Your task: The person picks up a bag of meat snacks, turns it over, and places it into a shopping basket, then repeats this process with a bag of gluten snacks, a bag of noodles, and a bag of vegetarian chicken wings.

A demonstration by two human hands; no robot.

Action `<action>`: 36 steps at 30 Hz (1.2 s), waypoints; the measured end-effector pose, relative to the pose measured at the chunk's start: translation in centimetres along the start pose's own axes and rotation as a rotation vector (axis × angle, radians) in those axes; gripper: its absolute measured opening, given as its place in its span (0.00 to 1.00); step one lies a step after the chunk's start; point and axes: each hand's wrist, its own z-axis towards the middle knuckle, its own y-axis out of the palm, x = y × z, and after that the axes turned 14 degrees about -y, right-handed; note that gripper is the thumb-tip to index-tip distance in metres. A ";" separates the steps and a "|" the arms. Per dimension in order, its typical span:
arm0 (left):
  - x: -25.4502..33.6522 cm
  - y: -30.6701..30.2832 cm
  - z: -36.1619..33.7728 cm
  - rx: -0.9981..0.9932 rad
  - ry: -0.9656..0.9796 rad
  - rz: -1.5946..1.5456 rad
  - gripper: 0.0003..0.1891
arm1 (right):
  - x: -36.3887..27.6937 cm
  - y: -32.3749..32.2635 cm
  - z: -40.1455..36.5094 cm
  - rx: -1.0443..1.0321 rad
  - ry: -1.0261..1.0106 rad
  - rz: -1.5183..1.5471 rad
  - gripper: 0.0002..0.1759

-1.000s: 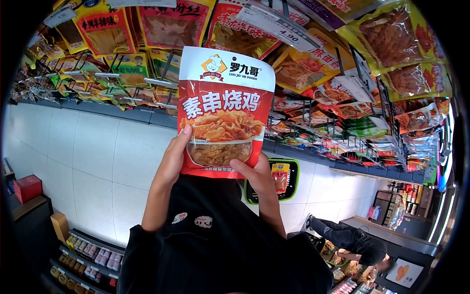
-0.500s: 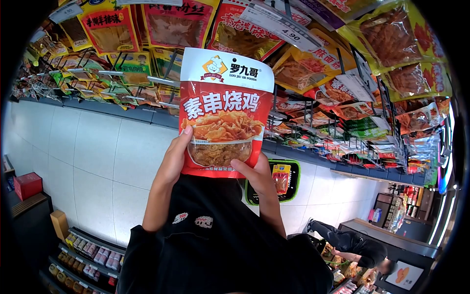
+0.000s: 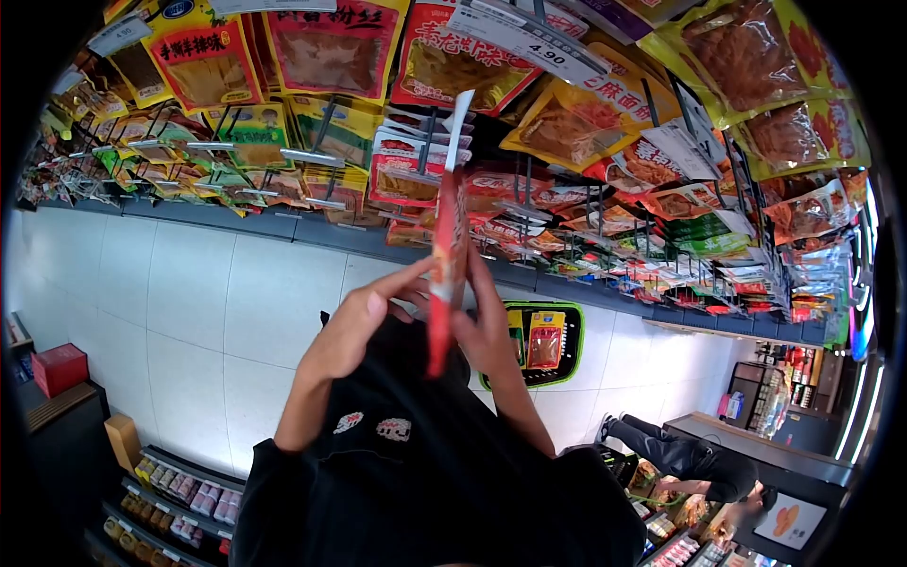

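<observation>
A red and white food pouch [image 3: 449, 274] is upright and edge-on to me, so its printed front shows only as a narrow strip. From the left, my left hand [image 3: 351, 326] reaches its fingers to the pouch, with the thumb apart from it. My right hand [image 3: 487, 326] presses against the pouch's right side; some of its fingertips are hidden. Between them the two hands hold the pouch in front of the black clothing.
Hanging food packets [image 3: 331, 52] fill the racks ahead, with price tags [image 3: 529, 42] among them. On the tiled floor [image 3: 189, 293], a black and green basket [image 3: 569, 369] holds packets. A person [image 3: 694, 463] bends by goods at lower right. Shelves with jars [image 3: 179, 491] stand lower left.
The pouch has turned from front-facing to edge-on. My left thumb has left its front, and the left fingers now reach toward its side. More of the basket's contents shows.
</observation>
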 end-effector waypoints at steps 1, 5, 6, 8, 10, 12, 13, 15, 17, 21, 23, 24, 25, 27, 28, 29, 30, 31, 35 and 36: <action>-0.1 0.3 0.1 -0.026 0.010 -0.022 0.39 | 0.4 -0.4 -0.3 0.049 0.212 0.165 0.44; -0.3 0.3 0.0 -0.162 0.010 -0.109 0.32 | 0.9 -0.9 -2.2 0.332 0.328 1.032 0.35; -0.2 0.3 0.0 -0.196 -0.009 -0.114 0.30 | 0.3 -0.8 -2.0 0.395 0.345 1.109 0.32; -0.2 0.1 -0.2 -0.164 -0.041 -0.247 0.27 | -1.6 0.6 0.3 0.173 0.169 1.657 0.35; -0.5 0.1 -0.1 0.041 0.027 -0.255 0.26 | -1.7 0.6 0.5 0.183 0.234 1.776 0.37; -1.9 0.3 0.4 0.415 0.192 -0.133 0.26 | -0.3 -0.6 -1.1 0.367 0.464 1.539 0.38; -2.3 -0.1 0.8 0.466 0.214 -0.135 0.28 | 0.2 -0.7 -1.3 0.360 0.453 1.534 0.38; -2.1 0.2 0.7 0.343 0.159 -0.184 0.28 | 0.9 -0.5 -1.5 0.354 0.432 1.546 0.39; -0.5 0.5 -0.3 0.158 -0.076 -0.238 0.23 | 1.0 -0.2 -1.6 0.349 0.419 1.560 0.39; -1.0 1.9 -0.3 0.269 -0.019 -0.269 0.14 | 1.2 0.2 -1.5 0.334 0.413 1.592 0.40; -1.3 1.5 -0.1 0.284 -0.073 -0.272 0.13 | 1.2 0.1 -1.4 0.336 0.415 1.596 0.41; -1.1 1.4 -0.1 0.287 -0.071 -0.289 0.13 | 1.4 0.0 -1.4 0.340 0.411 1.596 0.41; -0.8 1.4 -0.1 0.287 -0.069 -0.305 0.12 | 1.7 0.0 -1.4 0.345 0.413 1.597 0.42; -0.9 1.5 -0.1 0.298 -0.060 -0.314 0.11 | 1.8 -0.1 -1.4 0.351 0.407 1.585 0.42; -1.0 1.5 -0.1 0.303 -0.059 -0.322 0.12 | 1.9 -0.1 -1.4 0.352 0.405 1.579 0.42; -1.1 1.6 -0.1 0.309 -0.057 -0.329 0.12 | 1.9 -0.2 -1.4 0.350 0.405 1.574 0.43; -1.1 1.7 0.0 0.316 -0.055 -0.337 0.12 | 2.0 -0.3 -1.4 0.349 0.405 1.571 0.43; -1.1 1.7 0.0 0.315 -0.059 -0.346 0.12 | 2.0 -0.3 -1.4 0.347 0.408 1.566 0.43; -0.9 1.7 0.0 0.334 -0.068 -0.354 0.12 | 2.0 -0.6 -1.3 0.340 0.407 1.524 0.45; -1.0 1.7 0.0 0.344 -0.069 -0.349 0.12 | 1.9 -0.8 -1.3 0.334 0.409 1.508 0.45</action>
